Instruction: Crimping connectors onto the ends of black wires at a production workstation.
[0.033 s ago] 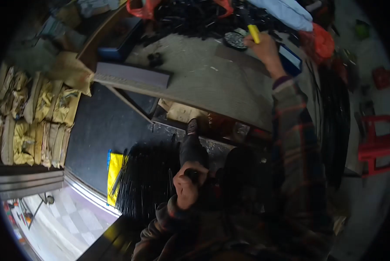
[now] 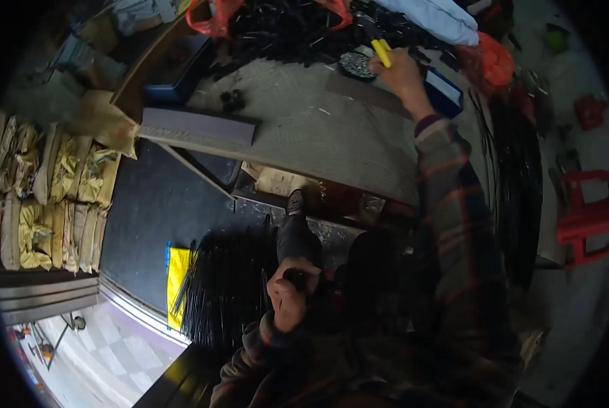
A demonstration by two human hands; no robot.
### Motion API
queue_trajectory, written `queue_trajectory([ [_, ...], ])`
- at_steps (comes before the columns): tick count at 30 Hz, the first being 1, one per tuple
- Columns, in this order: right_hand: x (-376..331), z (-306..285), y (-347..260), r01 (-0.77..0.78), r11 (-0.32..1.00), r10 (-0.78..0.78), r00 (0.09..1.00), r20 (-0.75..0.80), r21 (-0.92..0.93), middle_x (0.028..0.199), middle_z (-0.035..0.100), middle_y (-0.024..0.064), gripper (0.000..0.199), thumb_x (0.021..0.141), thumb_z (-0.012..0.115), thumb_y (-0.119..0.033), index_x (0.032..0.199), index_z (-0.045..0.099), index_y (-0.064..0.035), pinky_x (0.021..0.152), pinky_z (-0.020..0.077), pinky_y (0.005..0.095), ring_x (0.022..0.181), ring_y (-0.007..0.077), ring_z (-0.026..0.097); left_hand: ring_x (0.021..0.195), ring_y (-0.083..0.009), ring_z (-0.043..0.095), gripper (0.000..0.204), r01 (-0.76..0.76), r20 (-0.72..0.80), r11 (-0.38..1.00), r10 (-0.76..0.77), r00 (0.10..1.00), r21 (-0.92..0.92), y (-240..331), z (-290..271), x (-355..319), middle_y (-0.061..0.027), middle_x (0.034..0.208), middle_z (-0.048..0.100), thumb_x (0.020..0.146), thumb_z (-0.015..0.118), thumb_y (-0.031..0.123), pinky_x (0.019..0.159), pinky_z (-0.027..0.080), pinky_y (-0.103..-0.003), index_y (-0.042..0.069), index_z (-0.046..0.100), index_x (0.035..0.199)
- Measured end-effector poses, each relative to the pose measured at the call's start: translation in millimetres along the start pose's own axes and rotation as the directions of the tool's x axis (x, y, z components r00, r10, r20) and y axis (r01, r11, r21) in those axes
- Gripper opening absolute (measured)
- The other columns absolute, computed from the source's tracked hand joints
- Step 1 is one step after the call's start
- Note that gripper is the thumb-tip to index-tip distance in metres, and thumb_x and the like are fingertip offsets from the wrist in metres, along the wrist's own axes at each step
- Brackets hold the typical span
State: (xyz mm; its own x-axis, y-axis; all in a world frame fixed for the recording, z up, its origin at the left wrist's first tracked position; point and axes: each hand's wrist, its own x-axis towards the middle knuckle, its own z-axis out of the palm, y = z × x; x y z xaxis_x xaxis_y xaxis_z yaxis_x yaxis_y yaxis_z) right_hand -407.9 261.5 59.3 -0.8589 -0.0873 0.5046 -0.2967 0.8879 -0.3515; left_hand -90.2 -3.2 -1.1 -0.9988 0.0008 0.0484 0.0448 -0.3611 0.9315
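Observation:
My right hand [image 2: 401, 80] reaches over the far right of the workbench. It is closed round yellow-handled pliers [image 2: 380, 53], whose dark head points away toward a pile of short black pieces [image 2: 284, 37]. Just left of that hand stands a round dark dish [image 2: 368, 77] with small shiny bits in it. Close to my body, above my leg, my left hand [image 2: 289, 299] is curled into a closed grip. Something dark shows at its top, too dim to name. Beside the left hand lies a thick bundle of thin black rods [image 2: 226, 289].
A blue tray [image 2: 446, 95] sits right of my right hand, and a blue bin [image 2: 175, 85] at the bench's left. Wrapped bundles [image 2: 53, 197] are stacked at far left. A red stool [image 2: 583, 217] stands at right. Long black strips [image 2: 518, 177] hang by the bench's right edge.
The whole view has shifted slightly. My right hand and the pliers sit a little further left in the picture, and both yellow handles now show. My left hand keeps its grip.

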Motion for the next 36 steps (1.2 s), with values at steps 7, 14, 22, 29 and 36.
queue_trajectory([
  [7, 26.8, 28.4, -12.6, -0.112, 0.960, 0.136, 0.988, 0.075, -0.258, 0.094, 0.056, 0.0158, 0.023, 0.073, 0.072, -0.021, 0.093, 0.066, -0.0102, 0.075, 0.0470, 0.0434, 0.089, 0.0347, 0.060, 0.051, -0.0097, 0.041, 0.071, -0.011, -0.015, 0.996, 0.010, 1.000, -0.084, -1.8, -5.0, 5.2, -0.0041, 0.057, 0.045, 0.089, 0.030, 0.064, 0.049, 0.032, -0.024, -0.003, 0.056, 0.086],
  [14, 29.6, 48.3, -6.2, -0.008, 0.925, 0.063, 0.989, 0.132, -0.379, 0.095, 0.054, 0.0161, 0.023, 0.080, 0.064, -0.024, 0.096, 0.064, -0.0080, 0.072, 0.0479, 0.0445, 0.086, 0.0356, 0.060, 0.053, -0.0111, 0.042, 0.068, -0.038, -0.018, 0.992, 0.037, 0.999, -0.117, -4.0, -8.6, 5.3, -0.0057, 0.059, 0.045, 0.091, 0.030, 0.059, 0.050, 0.032, -0.025, -0.003, 0.055, 0.087],
  [22, 12.5, 13.1, -33.2, -0.043, 0.996, 0.041, 0.999, 0.031, 0.072, 0.084, 0.058, 0.0155, 0.025, 0.082, 0.062, -0.023, 0.096, 0.062, -0.0033, 0.065, 0.0468, 0.0398, 0.075, 0.0317, 0.060, 0.052, -0.0112, 0.042, 0.066, -0.053, -0.070, 0.990, 0.044, 0.997, -0.134, 3.2, -8.8, 6.6, -0.0055, 0.061, 0.046, 0.093, 0.027, 0.057, 0.049, 0.033, -0.025, -0.003, 0.054, 0.089],
  [29, -173.1, -72.2, -153.2, -0.352, 0.310, -0.091, 0.914, 0.396, 0.883, 0.079, 0.051, 0.0067, 0.017, 0.084, 0.059, -0.015, 0.083, 0.055, 0.0012, 0.063, 0.0385, 0.0247, 0.072, 0.0115, 0.047, 0.047, -0.0123, 0.039, 0.074, 0.030, -0.055, 0.999, -0.029, 0.998, 0.015, 34.9, 11.7, 14.2, -0.0061, 0.058, 0.046, 0.091, 0.016, 0.063, 0.044, 0.032, -0.025, 0.000, 0.055, 0.087],
  [36, -242.6, -101.6, -201.0, 0.127, 0.501, -0.241, 0.971, -0.003, 0.856, 0.086, 0.056, 0.0105, 0.018, 0.075, 0.070, -0.006, 0.088, 0.060, 0.0011, 0.073, 0.0443, 0.0322, 0.081, 0.0233, 0.054, 0.057, -0.0048, 0.040, 0.058, -0.132, 0.066, 0.987, 0.127, 0.990, 0.088, 65.6, 43.4, -29.6, -0.0007, 0.066, 0.049, 0.098, 0.021, 0.046, 0.050, 0.031, -0.020, 0.000, 0.055, 0.092],
])
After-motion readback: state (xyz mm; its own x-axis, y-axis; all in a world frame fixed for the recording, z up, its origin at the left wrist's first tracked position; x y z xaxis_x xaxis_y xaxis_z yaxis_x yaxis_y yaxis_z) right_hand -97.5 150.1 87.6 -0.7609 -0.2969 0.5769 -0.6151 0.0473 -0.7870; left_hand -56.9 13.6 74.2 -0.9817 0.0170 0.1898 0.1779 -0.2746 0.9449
